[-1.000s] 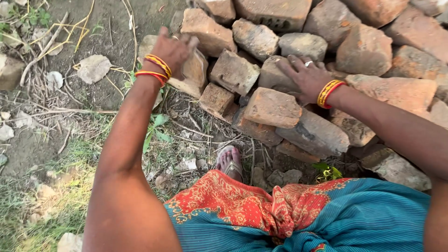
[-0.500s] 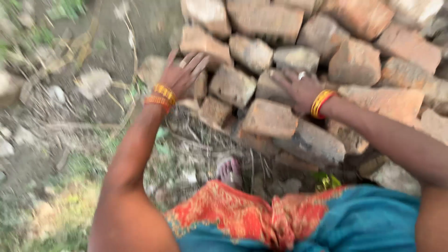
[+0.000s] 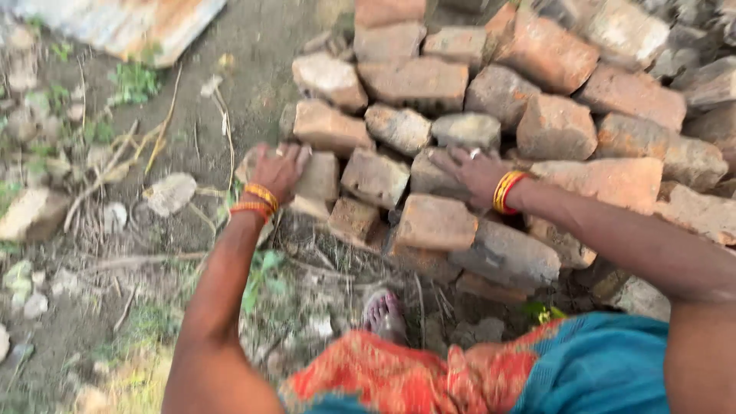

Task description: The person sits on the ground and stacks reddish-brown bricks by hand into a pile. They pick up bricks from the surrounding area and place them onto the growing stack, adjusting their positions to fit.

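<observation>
Brick material: weathered red-brown and grey bricks, stacked loosely in a pile (image 3: 537,100) that fills the upper right of the head view.
Left hand (image 3: 277,167): laid palm-down on a pale brick (image 3: 314,178) at the left edge of the pile; fingers lie together over its top, not curled around it. Orange and red bangles (image 3: 257,201) sit at the wrist.
Right hand (image 3: 477,173): laid palm-down on a grey brick (image 3: 431,175) in the middle of the pile; fingers spread flat across its top, nothing pinched. A ring shows on one finger, and orange bangles (image 3: 506,192) circle the wrist.
Brick position: both touched bricks rest in the pile, in the second row from the front, with a square brick (image 3: 374,178) between them.
Front row: a reddish brick (image 3: 435,222) lies just below the right hand, beside a long grey brick (image 3: 506,257).
Ground (image 3: 153,253): bare soil with dry twigs, small stones and sparse green weeds, left of the pile.
Foot (image 3: 385,316): toes visible near the base of the pile.
Clothing (image 3: 475,376): red patterned and blue cloth along the bottom edge.
Sheet (image 3: 123,23): rusty metal sheet at the top left corner.
</observation>
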